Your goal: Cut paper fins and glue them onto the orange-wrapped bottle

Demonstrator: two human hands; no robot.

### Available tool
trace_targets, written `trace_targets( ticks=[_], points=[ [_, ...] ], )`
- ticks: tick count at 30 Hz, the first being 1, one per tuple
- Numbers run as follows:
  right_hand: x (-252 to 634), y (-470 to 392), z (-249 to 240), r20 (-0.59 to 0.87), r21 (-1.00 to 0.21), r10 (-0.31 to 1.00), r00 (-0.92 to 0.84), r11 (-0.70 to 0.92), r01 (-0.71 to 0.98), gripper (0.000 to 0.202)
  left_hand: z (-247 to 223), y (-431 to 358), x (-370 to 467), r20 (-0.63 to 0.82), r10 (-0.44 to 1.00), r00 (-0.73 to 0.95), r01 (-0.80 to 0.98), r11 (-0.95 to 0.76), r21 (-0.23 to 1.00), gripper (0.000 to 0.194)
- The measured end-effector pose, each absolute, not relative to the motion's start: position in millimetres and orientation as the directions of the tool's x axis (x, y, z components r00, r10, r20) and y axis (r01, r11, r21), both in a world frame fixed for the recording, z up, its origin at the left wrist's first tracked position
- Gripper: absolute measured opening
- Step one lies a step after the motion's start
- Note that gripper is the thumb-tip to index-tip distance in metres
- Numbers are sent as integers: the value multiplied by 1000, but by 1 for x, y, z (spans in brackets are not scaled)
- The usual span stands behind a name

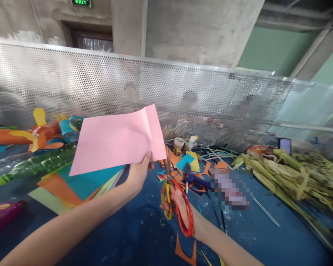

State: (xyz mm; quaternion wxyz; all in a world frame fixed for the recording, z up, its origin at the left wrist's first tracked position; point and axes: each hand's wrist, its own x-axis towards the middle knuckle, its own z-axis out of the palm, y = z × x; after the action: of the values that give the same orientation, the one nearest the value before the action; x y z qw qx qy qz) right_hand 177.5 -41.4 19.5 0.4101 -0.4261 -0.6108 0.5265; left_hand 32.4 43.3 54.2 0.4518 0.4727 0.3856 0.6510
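Observation:
A sheet of pink paper (113, 142) is held up above the table by my left hand (140, 171), thumb on the near side by its lower right part. A crease runs down the sheet close to its right edge. My right hand (180, 207) grips scissors (185, 216) with one red and one yellow handle loop. Their blades point up beside the sheet's lower right corner; whether they touch the paper I cannot tell. Beyond the scissors lie a dark blue glue gun (195, 178) and orange, blue and yellow paper scraps (194, 160).
Left on the blue table (144, 236) are a green plastic bottle (41, 164), coloured paper sheets (59, 188) and a magenta tool (5, 214). Dry corn husks (288, 177) and a phone (284, 146) lie right. A perforated metal panel (105, 81) stands behind.

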Motion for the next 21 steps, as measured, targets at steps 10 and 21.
trace_targets(
  ticks=[10, 21],
  points=[
    [182, -50, 23, -17, -987, 942, -336, 38, 156, 44, 49, 44, 44, 278, 947, -161, -119, -299, 947, 40],
    [180, -57, 39, 49, -966, 931, -363, 137, 221, 41, 45, 29, 51, 311, 938, -154, 25, -311, 950, 40]
  ],
)
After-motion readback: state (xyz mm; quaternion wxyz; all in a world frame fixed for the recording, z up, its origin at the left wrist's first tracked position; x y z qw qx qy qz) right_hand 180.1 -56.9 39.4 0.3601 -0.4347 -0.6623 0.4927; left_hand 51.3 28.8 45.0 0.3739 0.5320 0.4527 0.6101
